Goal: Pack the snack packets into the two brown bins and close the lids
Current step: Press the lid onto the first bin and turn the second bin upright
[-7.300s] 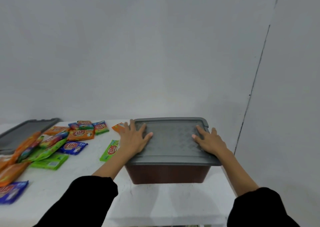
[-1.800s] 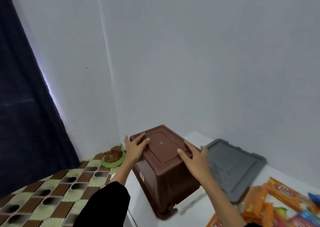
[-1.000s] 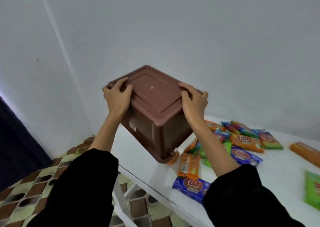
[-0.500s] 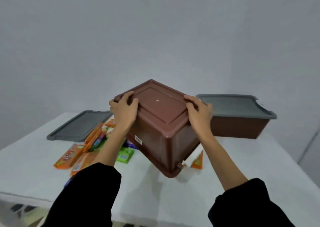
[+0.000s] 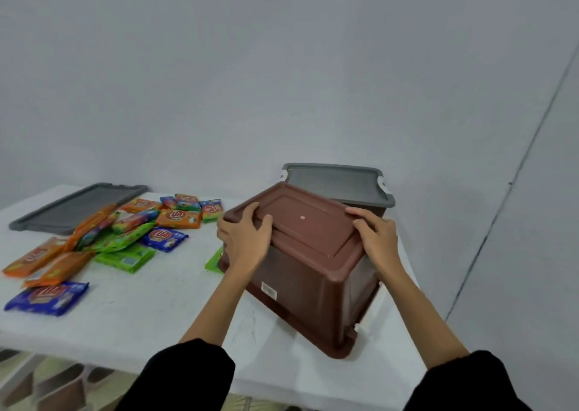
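Observation:
I hold a brown bin (image 5: 308, 273) upside down and tilted, its bottom facing me, low over the right part of the white table (image 5: 150, 313). My left hand (image 5: 246, 238) grips its left edge and my right hand (image 5: 376, 238) grips its right edge. Behind it stands the other brown bin, mostly hidden, with its grey lid (image 5: 338, 183) on. Several snack packets (image 5: 125, 232) in orange, green and blue lie scattered on the table's left half. A loose grey lid (image 5: 76, 207) lies flat at the far left.
A green packet (image 5: 214, 260) peeks out beside the held bin's left side. A blue packet (image 5: 47, 298) lies near the table's front edge. A grey wall runs behind the table. Patterned floor tiles (image 5: 56, 385) show below the table's front edge.
I have carried the upside-down bin from the table's left end to the right side, in front of the lidded bin, and lowered it. Both hands keep their hold.

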